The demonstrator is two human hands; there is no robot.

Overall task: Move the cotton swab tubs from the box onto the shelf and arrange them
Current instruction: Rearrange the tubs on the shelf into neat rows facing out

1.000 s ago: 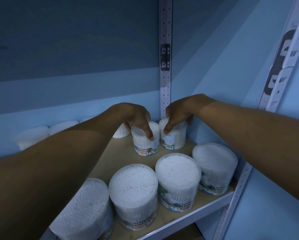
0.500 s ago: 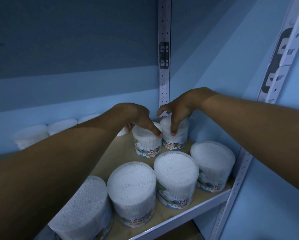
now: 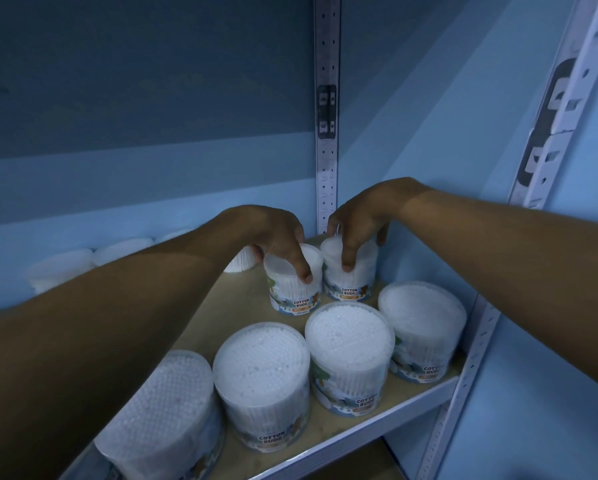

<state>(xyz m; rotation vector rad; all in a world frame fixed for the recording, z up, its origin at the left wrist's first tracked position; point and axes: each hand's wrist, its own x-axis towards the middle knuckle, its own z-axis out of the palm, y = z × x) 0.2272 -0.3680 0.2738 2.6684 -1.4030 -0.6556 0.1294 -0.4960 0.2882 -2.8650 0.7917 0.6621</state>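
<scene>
Wooden shelf (image 3: pixel 221 317): left hand (image 3: pixel 273 233) grasps the left rear tub (image 3: pixel 292 289) from above, fingers curled over its lid. Right hand (image 3: pixel 359 220) grasps the right rear tub (image 3: pixel 351 271) likewise, by the corner upright (image 3: pixel 327 133). Both tubs upright, side by side, just about touching. Four front tubs (image 3: pixel 349 355) line the shelf edge.
</scene>
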